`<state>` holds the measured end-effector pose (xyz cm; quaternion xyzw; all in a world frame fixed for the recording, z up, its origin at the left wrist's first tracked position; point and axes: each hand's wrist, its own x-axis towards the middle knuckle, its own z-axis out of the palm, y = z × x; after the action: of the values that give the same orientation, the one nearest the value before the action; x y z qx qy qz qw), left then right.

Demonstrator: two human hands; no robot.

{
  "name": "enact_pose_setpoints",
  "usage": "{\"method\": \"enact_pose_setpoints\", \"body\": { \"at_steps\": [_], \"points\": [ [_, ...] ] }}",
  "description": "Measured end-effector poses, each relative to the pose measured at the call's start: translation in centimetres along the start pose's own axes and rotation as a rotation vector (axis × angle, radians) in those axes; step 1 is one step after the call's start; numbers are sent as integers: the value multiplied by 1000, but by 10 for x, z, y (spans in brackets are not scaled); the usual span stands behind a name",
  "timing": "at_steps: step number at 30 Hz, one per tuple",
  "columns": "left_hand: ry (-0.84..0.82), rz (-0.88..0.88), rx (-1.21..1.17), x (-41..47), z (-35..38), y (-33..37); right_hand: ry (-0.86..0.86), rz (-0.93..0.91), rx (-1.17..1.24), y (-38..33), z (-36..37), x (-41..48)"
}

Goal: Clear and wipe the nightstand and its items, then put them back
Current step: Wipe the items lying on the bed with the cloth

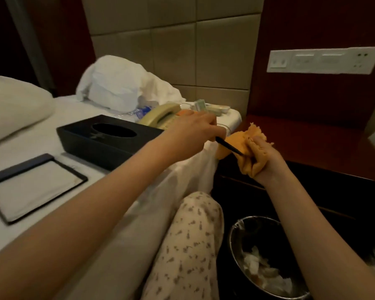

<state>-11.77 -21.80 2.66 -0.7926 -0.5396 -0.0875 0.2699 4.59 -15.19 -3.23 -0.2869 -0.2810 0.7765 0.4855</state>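
On the bed (74, 109) sat the black tissue box (108, 137) and cream telephone (160, 116). The left hand (193, 131) pinched a black pen (228, 146), fingers curled on it, its tip in the orange cloth (251, 152). The right hand (266, 161) clenched that cloth beside the nightstand (301, 135).

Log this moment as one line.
step: wiping pen | left hand: holds pen | right hand: grips orange cloth round pen tip

The orange cloth (252, 156) looks soft and nappy, the pen (228, 146) smooth black plastic, the tissue box (108, 141) matt black, the desk (312, 144) polished reddish wood, the bin (268, 256) shiny metal.
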Motion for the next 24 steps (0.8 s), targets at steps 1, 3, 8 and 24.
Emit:
{"method": "enact_pose_setpoints", "body": {
  "at_steps": [1, 3, 8, 24],
  "points": [
    [-2, -12, 26, -8, -9, -9, -58, -53, -24, 3, 13, -5],
    [-19, -50, 69, -26, -26, -29, -151, -124, -85, 11, 36, -9],
    [-137, -153, 160, -75, -49, -77, -111, 84, -154, 28, 95, -7],
    [-484, -364, 180, -176, -18, -145, -366, -36, -362, 82, 182, -11]
  ]
}}
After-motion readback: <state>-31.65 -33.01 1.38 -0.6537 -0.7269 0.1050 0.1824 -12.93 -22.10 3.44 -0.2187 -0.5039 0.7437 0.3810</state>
